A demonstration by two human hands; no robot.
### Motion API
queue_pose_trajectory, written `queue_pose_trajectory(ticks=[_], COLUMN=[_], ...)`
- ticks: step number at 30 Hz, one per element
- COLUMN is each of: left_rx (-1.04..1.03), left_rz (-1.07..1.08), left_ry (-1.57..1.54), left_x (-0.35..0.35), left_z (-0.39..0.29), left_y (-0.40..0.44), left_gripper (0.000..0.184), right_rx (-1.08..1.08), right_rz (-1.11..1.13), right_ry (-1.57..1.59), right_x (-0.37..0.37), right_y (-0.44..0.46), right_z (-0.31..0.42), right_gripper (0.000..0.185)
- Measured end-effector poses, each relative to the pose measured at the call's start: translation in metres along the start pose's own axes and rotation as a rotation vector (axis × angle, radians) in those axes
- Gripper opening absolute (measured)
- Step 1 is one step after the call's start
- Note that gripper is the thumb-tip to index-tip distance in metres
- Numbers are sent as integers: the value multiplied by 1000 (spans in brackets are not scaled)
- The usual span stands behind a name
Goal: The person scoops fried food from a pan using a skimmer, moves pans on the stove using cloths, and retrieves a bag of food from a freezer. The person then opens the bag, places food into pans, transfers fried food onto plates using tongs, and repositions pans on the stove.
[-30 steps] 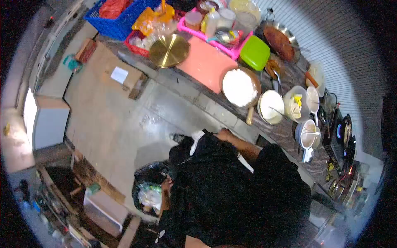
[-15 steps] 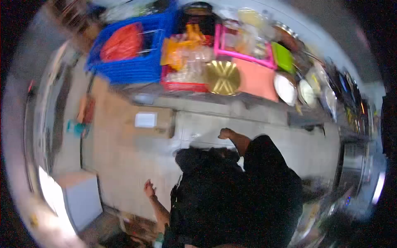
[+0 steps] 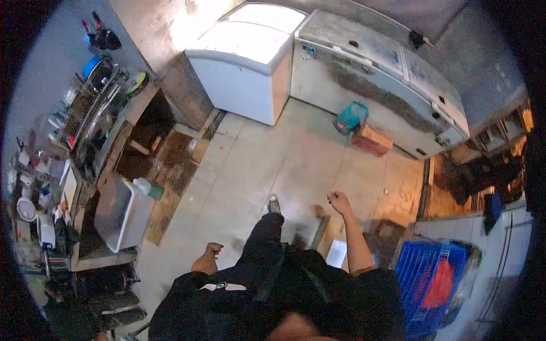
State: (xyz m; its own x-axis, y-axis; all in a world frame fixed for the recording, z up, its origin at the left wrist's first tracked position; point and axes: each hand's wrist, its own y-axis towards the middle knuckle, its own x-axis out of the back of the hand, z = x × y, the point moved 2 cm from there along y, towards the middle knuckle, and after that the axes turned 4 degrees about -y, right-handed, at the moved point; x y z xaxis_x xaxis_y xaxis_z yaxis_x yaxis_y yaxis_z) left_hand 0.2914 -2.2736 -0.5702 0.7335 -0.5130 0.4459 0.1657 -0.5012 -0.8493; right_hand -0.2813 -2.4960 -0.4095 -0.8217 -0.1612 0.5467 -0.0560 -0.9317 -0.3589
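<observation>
My left hand (image 3: pixel 213 250) hangs at my left side above the pale tiled floor (image 3: pixel 233 187), fingers loosely bent and nothing held. Further forward, my right hand (image 3: pixel 339 203) is raised over the floor, empty, its fingers slightly curled and partly apart. Neither hand touches anything. Below my right forearm lies a cardboard box (image 3: pixel 322 234) with a white label, partly hidden by the arm. One shoe (image 3: pixel 274 204) shows ahead of my dark clothing.
A white chest freezer (image 3: pixel 239 85) and a longer, stained one (image 3: pixel 352 79) stand ahead. By the latter sit a teal basket (image 3: pixel 351 117) and a reddish box (image 3: pixel 372 141). Left is a counter with a dish rack (image 3: pixel 94 105); right, a blue crate (image 3: pixel 418 273) with a red bag (image 3: pixel 439 284).
My view has swung left, from the shelf with baskets and pans to the freezers. The blue crate is now at the right. My right hand has come forward; both hands stay empty.
</observation>
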Motion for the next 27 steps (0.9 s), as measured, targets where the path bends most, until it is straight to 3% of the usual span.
queue_pose_trajectory(ticks=[2,4,5,6,8,9,11,14,15,16,18,19,20,21,23,24,27], left_rx=[-97,-226,-279,-471,-322,-379,-506,-654,-649,-639,-415,-265,-67,31,88,78,259], left_rz=[59,102,99,-154,-236,-357,-535,-716,-811,-916,-1369,-1577,-1638,-1672,-1690,-1656,-1531], left_ry=[128,237,222,311,-389,-409,-560,-862,-951,-1036,-809,-657,-707,-643,-659,-738,-585], left_x=[34,73,100,136,203,238,302,405,439,468,496,514,522,520,532,532,543], left_z=[-52,-123,-167,-225,-321,-362,-447,-600,-652,-699,-768,-794,-814,-825,-845,-846,-857], left_y=[63,130,155,153,195,228,274,307,318,327,355,365,366,368,381,371,374], left_gripper=[33,37,40,29,24,22,23,33,41,50,61,66,75,74,73,72,73], right_rx=[-34,-333,-279,-217,-217,-213,15,433,436,438,855,1018,1036,985,908,841,762], right_rz=[-12,160,221,279,316,336,267,134,167,208,15,-108,-219,-330,-111,-97,-60], right_ry=[87,190,186,189,228,252,179,-123,-28,70,-126,-168,-115,-147,-122,-256,-519], right_x=[-18,-22,-21,-18,-7,-2,11,17,7,-10,-63,-97,-130,-149,-197,-211,-271], right_y=[63,101,120,146,228,267,371,560,634,709,866,954,1018,1057,1186,1217,1306], right_z=[-14,4,14,28,75,98,151,273,321,362,414,442,453,487,520,538,558], right_gripper=[23,19,19,19,19,19,20,22,23,24,27,28,30,31,34,35,36])
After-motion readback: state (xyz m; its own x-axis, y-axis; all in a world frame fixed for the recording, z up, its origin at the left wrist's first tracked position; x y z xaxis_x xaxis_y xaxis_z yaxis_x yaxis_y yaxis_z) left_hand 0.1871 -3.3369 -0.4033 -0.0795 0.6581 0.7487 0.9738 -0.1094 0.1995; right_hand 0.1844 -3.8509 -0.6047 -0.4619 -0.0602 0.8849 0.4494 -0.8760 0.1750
